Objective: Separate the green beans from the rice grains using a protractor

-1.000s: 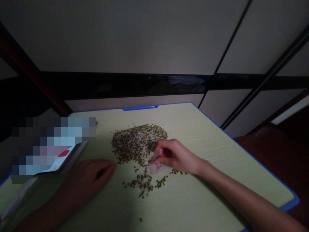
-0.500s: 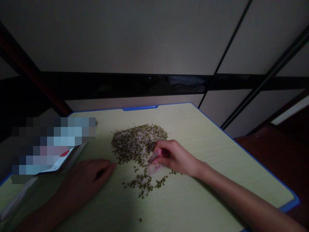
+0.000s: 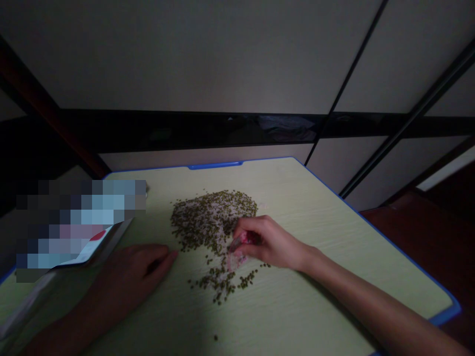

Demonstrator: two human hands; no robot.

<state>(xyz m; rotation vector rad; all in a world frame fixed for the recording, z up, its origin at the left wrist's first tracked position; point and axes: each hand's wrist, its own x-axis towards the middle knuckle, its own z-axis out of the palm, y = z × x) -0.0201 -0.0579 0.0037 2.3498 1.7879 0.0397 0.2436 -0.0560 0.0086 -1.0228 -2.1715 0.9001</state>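
On the table lies a pile of small green mung beans mixed with pale grains (image 3: 208,217), with a smaller scatter of mung beans (image 3: 218,284) nearer to me. My right hand (image 3: 265,242) is at the pile's near right edge, its thumb and fingers pinched on a small clear plastic bag with pink print (image 3: 236,259). The bag's lower part hangs by the scattered beans; how much is inside cannot be made out. Left of the beans, my left hand (image 3: 143,267) rests on the table, fingers loosely curled and thumb close to them. No held thing shows in it.
A blurred-out flat item with a lit screen (image 3: 87,249) stands at the left, by a pale sheet or bag (image 3: 27,301). The pale green table (image 3: 334,257) has a blue edge. Behind it rise grey cabinet panels (image 3: 208,59). One loose bean (image 3: 215,337) lies near the front.
My right hand has shifted very slightly, with the plastic bag still pinched in it. The left hand and the pile look the same.
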